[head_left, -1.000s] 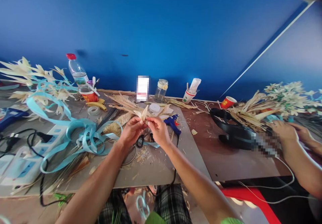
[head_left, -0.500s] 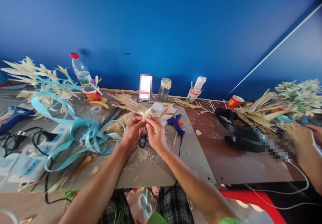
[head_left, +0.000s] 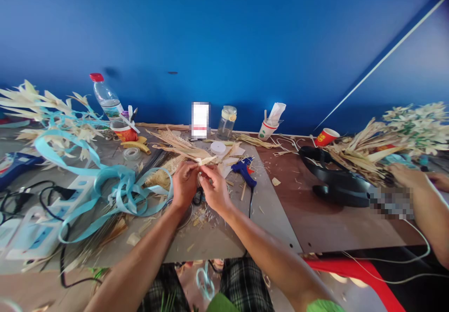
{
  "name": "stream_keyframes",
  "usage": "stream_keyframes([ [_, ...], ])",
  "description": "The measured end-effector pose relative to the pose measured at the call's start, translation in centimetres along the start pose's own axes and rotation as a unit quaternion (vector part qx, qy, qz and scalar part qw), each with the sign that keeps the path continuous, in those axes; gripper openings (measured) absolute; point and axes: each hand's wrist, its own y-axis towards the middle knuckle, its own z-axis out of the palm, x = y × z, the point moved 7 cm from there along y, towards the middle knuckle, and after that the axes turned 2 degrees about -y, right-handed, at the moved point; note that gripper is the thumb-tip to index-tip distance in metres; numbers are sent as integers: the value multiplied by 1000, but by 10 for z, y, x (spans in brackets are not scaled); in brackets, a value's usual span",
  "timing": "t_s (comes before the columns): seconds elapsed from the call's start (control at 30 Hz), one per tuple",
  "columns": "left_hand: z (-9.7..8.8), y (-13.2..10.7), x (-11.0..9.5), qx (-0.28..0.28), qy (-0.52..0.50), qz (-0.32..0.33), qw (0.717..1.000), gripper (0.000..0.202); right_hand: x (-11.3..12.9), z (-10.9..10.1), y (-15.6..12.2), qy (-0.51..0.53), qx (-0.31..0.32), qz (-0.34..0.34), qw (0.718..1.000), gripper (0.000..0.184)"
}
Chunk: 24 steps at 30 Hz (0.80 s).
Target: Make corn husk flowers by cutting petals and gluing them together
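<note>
Both my hands meet over the middle of the work table [head_left: 280, 218]. My left hand [head_left: 184, 183] and my right hand [head_left: 214, 188] are closed in a pinch on a small pale dried-leaf piece [head_left: 206, 160] that sticks out above the fingers, lying nearly flat and pointing right. Black scissors [head_left: 196, 197] lie under my hands, mostly hidden. A blue glue gun [head_left: 244, 170] lies just right of my right hand, with its black cord running toward me.
Light-blue ribbon [head_left: 115, 188] coils at the left beside power strips [head_left: 31, 230] and cables. A water bottle [head_left: 105, 97], glass jar [head_left: 226, 121], paper cups [head_left: 267, 128] and dried leaves [head_left: 354, 150] line the back. Another person's hand [head_left: 407, 176] works at the right near a black object [head_left: 333, 181].
The leaf piece has folded down from upright petals to nearly flat between my fingers. My hands sank slightly toward the table. The other person's hands shifted further right.
</note>
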Motion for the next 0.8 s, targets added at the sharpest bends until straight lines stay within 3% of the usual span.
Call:
stream_keyframes([
  [0.17,4,-3,-5,23,25,46,998,13,0,-1,0,22,1,16,1000,40],
  [0.3,7,-3,-8,44,5,45,998,15,-1,-4,-1,46,1,34,998,42],
  [0.47,5,0,1,42,-38,-49,997,11,-12,-4,-1,155,23,106,982,45],
  [0.57,5,0,7,34,-72,-110,991,12,-21,-2,2,232,38,163,958,37],
  [0.7,11,-2,11,39,-129,-148,980,10,-36,-9,6,259,-38,234,936,25],
  [0.8,14,-3,12,37,-151,-156,976,10,-35,-14,10,240,-58,214,945,21],
])
